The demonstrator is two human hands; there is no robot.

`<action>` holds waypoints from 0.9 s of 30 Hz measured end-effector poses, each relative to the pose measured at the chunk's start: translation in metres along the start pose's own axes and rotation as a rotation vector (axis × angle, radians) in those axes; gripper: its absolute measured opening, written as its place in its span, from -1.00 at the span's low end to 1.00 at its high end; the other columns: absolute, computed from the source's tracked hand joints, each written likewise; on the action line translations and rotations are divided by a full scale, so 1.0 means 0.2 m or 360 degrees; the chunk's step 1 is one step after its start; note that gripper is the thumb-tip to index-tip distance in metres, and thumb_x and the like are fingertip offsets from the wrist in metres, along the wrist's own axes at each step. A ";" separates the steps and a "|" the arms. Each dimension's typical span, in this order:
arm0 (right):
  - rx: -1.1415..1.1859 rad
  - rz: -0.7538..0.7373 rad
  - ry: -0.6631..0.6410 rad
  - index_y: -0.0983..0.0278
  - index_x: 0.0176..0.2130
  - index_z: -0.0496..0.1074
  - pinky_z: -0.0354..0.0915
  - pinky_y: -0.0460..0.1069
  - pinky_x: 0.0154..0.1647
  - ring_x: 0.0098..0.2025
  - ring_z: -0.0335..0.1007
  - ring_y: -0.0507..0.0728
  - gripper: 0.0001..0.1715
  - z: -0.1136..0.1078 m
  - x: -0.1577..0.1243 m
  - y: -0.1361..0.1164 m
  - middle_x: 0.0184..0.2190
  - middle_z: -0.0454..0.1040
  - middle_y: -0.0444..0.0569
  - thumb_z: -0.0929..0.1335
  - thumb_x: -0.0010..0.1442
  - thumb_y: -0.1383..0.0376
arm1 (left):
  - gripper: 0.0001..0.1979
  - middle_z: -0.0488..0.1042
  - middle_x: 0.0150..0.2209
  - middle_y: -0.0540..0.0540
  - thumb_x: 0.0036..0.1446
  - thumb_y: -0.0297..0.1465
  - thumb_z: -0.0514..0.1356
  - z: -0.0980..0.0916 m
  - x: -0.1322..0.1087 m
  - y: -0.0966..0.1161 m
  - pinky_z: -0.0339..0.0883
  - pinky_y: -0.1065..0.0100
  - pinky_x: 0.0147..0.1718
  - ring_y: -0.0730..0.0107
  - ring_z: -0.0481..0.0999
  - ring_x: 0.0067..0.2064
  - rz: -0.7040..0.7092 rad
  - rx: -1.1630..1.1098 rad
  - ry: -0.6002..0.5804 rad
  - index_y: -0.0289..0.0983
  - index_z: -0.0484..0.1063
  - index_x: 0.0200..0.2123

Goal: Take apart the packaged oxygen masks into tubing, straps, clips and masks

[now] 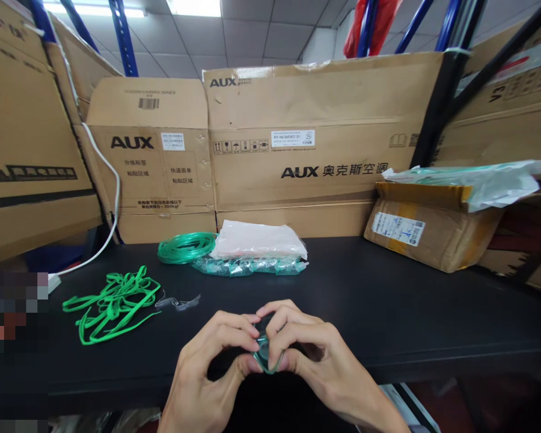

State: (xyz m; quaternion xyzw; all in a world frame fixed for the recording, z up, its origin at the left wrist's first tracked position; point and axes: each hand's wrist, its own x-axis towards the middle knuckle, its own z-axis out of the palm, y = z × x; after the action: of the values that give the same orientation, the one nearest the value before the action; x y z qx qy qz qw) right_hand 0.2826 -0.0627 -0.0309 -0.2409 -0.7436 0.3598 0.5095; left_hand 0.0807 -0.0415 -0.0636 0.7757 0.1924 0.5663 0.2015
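Near the table's front edge, both hands hold a translucent green plastic mask [262, 347], small and curved with a smooth rim. My left hand [211, 361] pinches its left side between thumb and fingers. On the other side, my right hand [315, 352] is closed round it, fingers over the top and thumb below. Much of the mask is hidden behind the fingers. To the left lies a loose tangle of flat green elastic straps [117, 300]. Beside the straps are small clear plastic and thin wire-like pieces [178, 302], too fine to make out.
A coil of green tubing [184, 248] lies beside a stack of plastic-wrapped packs [259, 243] at the back of the black table [388, 307]. Large cardboard boxes [324, 144] line the rear. An opened carton [433, 231] with bagged items stands right; a white cable [117, 186] hangs left.
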 end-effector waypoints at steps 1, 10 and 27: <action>0.0012 0.0015 0.0006 0.19 -0.34 0.63 0.29 0.17 0.19 0.11 0.43 0.23 -0.86 0.00 0.00 0.00 -0.32 0.59 -0.05 0.47 0.30 0.32 | -0.83 0.56 -0.15 -0.01 0.27 -0.54 0.30 0.00 0.00 0.01 0.52 0.40 -0.05 0.31 0.60 -0.03 -0.0034 -0.0004 -0.0014 -0.13 0.50 -0.17; 0.0233 0.0165 0.0076 0.14 -0.11 0.57 0.28 0.12 0.22 0.13 0.42 0.19 -0.80 0.00 -0.02 0.01 -0.02 0.51 -0.01 0.53 0.24 0.27 | -0.82 0.50 -0.05 -0.02 0.35 -0.48 0.23 0.00 -0.01 0.00 0.47 0.40 0.04 0.32 0.53 0.06 -0.0172 -0.0101 -0.0111 -0.07 0.45 -0.06; 0.0169 0.0151 0.0068 0.20 -0.26 0.56 0.29 0.09 0.20 0.13 0.42 0.19 -0.90 0.01 -0.02 0.00 -0.11 0.52 -0.02 0.54 0.22 0.31 | -0.89 0.50 -0.11 -0.09 0.36 -0.48 0.19 0.00 -0.02 0.01 0.48 0.33 -0.02 0.24 0.52 0.02 -0.0132 -0.0069 -0.0077 -0.15 0.47 -0.14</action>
State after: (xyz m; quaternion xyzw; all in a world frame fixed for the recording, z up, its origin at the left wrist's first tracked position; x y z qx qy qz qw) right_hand 0.2814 -0.0659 -0.0334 -0.2561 -0.7003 0.4172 0.5196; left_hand 0.0805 -0.0451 -0.0650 0.7760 0.2072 0.5424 0.2462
